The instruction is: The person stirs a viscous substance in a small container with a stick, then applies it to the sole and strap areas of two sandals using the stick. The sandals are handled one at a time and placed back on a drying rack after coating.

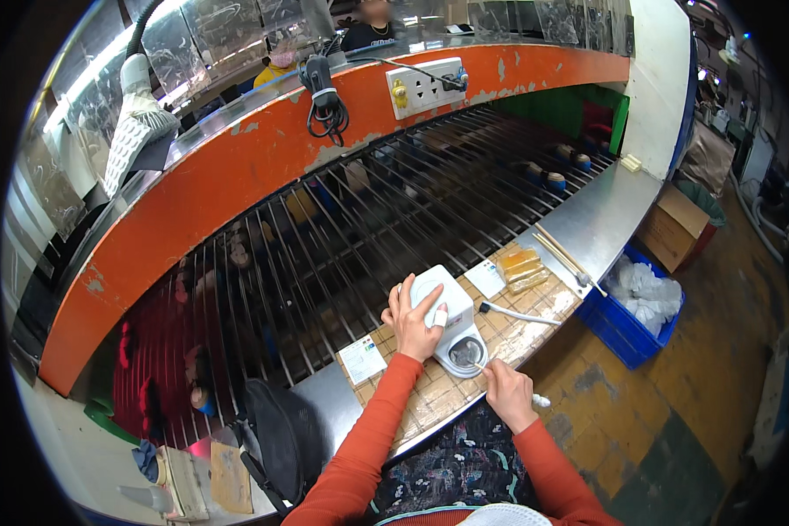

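A white appliance (431,282) with a round dark dish (466,352) at its near end stands on a mat (430,399) covered in clear film. My left hand (409,324) lies over its top and side, fingers spread; a white cover wraps the thumb tip. My right hand (510,393) is pinched around a thin stick whose front end reaches the dish. A white padded end (542,401) sticks out behind that hand. Most of the stick is hidden by my fingers. To the appliance's right lies a short white cable (522,314) with a dark plug.
Printed cards (362,359), amber blocks in clear wrap (523,268) and thin rods (563,252) lie along the counter. Beyond is a metal bar rack (324,254) below an orange beam (237,153). A black bag (276,438) sits left, a blue crate (618,329) right.
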`<action>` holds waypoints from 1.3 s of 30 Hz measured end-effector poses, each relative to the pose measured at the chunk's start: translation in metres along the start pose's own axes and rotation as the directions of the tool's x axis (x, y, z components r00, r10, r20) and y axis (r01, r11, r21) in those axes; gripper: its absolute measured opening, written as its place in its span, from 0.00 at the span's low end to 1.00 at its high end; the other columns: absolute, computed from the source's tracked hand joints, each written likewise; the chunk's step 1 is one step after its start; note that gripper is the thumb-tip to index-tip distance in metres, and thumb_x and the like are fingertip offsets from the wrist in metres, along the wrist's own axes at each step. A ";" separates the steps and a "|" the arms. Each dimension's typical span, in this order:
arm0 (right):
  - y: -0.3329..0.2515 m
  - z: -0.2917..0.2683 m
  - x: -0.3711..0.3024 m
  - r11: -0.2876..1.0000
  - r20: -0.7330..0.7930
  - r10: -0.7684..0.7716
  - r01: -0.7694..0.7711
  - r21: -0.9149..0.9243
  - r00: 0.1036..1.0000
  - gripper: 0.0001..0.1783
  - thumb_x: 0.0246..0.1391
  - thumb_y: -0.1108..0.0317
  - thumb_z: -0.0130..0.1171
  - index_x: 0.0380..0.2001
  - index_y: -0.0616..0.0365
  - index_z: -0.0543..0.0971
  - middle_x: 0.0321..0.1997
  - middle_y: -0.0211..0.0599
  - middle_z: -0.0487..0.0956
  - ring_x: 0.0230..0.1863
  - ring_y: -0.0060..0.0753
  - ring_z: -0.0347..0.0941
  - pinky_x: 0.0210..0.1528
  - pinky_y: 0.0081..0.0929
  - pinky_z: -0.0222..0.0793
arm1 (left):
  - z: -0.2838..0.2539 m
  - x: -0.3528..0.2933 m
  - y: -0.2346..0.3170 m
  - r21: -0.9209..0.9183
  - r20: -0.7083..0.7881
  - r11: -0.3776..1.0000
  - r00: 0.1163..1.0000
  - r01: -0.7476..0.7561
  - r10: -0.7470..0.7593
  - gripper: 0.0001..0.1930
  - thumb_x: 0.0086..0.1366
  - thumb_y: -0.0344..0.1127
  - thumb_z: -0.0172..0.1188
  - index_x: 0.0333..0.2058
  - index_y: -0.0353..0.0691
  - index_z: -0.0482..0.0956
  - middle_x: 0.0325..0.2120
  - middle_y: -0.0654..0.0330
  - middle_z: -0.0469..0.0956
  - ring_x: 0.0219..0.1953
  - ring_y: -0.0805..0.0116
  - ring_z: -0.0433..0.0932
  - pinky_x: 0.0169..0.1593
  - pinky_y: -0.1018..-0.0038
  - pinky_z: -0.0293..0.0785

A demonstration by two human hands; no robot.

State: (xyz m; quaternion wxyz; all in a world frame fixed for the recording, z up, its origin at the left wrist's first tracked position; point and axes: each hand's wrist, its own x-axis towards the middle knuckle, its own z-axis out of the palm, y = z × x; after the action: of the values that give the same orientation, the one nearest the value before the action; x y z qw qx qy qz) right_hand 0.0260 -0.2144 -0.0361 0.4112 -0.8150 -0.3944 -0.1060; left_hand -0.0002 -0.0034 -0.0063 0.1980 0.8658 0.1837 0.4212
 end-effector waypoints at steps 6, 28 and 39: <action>-0.002 0.000 -0.002 0.997 0.038 0.066 -0.065 -0.037 0.997 0.06 0.56 0.69 0.55 0.28 0.58 0.74 0.24 0.46 0.78 0.25 0.51 0.76 0.27 0.41 0.70 | 0.001 0.000 0.001 -0.029 -0.004 0.999 1.000 0.022 -0.022 0.20 0.55 0.48 0.59 0.47 0.57 0.82 0.61 0.51 0.62 0.61 0.46 0.56 0.55 0.51 0.48; -0.004 -0.007 -0.001 0.977 0.033 0.116 -0.120 0.176 0.993 0.06 0.49 0.73 0.60 0.27 0.62 0.73 0.28 0.49 0.77 0.28 0.53 0.75 0.31 0.43 0.70 | 0.004 -0.001 -0.002 -0.017 -0.002 1.000 1.000 0.022 -0.023 0.21 0.55 0.48 0.60 0.48 0.56 0.81 0.62 0.51 0.62 0.62 0.45 0.55 0.56 0.51 0.48; -0.015 -0.005 0.004 0.955 -0.088 -0.086 0.057 -0.292 0.992 0.06 0.47 0.68 0.62 0.23 0.55 0.76 0.25 0.36 0.72 0.31 0.43 0.71 0.33 0.38 0.63 | 0.004 -0.002 -0.003 -0.020 0.003 0.999 1.000 0.027 -0.027 0.21 0.54 0.48 0.60 0.48 0.57 0.81 0.62 0.51 0.61 0.62 0.44 0.54 0.56 0.48 0.47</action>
State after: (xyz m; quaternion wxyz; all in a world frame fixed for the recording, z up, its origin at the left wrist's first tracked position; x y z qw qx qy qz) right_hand 0.0187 -0.2108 -0.0217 0.3026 -0.8453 -0.3829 -0.2176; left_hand 0.0019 -0.0028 -0.0111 0.2125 0.8619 0.1909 0.4190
